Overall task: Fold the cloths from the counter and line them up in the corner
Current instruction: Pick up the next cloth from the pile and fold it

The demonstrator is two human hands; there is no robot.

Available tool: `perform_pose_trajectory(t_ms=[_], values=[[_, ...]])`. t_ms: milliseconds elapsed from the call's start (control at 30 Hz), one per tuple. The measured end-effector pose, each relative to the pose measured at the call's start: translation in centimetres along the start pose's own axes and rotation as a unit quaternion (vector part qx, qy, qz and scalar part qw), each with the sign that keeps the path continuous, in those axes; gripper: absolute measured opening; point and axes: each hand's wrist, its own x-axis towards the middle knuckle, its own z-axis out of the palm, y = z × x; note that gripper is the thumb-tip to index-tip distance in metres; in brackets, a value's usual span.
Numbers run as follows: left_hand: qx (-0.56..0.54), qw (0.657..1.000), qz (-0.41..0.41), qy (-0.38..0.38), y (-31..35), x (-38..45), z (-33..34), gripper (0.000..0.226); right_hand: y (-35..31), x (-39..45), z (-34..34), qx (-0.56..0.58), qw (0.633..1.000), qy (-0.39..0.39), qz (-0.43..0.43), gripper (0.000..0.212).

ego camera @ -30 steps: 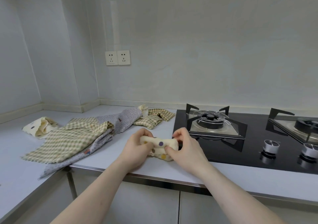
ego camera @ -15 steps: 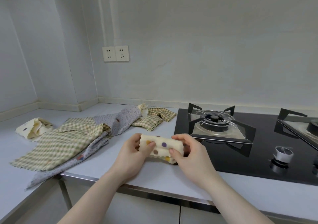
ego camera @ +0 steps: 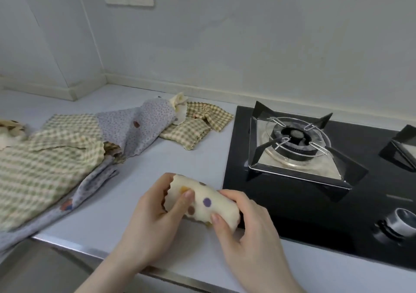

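A pale counter (ego camera: 157, 164) runs into a wall corner, with a black gas hob (ego camera: 315, 202) set in its right part. At the left a large green checked cloth (ego camera: 45, 169) lies spread, partly over a grey dotted cloth (ego camera: 139, 126); a smaller checked cloth (ego camera: 193, 126) lies crumpled behind. Near the front edge, just beside the hob, both hands grip a folded cream spotted cloth (ego camera: 209, 200): the left hand (ego camera: 153, 220) closes round its left end, the right hand (ego camera: 247, 229) pinches its right end.
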Motion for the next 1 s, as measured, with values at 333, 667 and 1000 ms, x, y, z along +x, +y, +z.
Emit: perform_pose_trajectory(t_ms=[333, 667, 1000], values=[[-0.028, 0.973, -0.214, -0.079, 6.9, -0.3, -2.6, 0.023, -6.9, 1.0, -6.1, 0.164, 0.956, -0.057, 0.236, 0.023], [-0.041, 0.962, -0.129, -0.238, 25.4, -1.8, -2.8, 0.035, -15.4, -5.6, -23.1, 0.248, 0.912, 0.073, 0.319, 0.028], [-0.049, 0.921, 0.009, -0.387, 36.7, -1.1, 8.5, 0.006, -12.9, -11.2, -37.1, 0.295, 0.848, 0.238, 0.370, 0.019]])
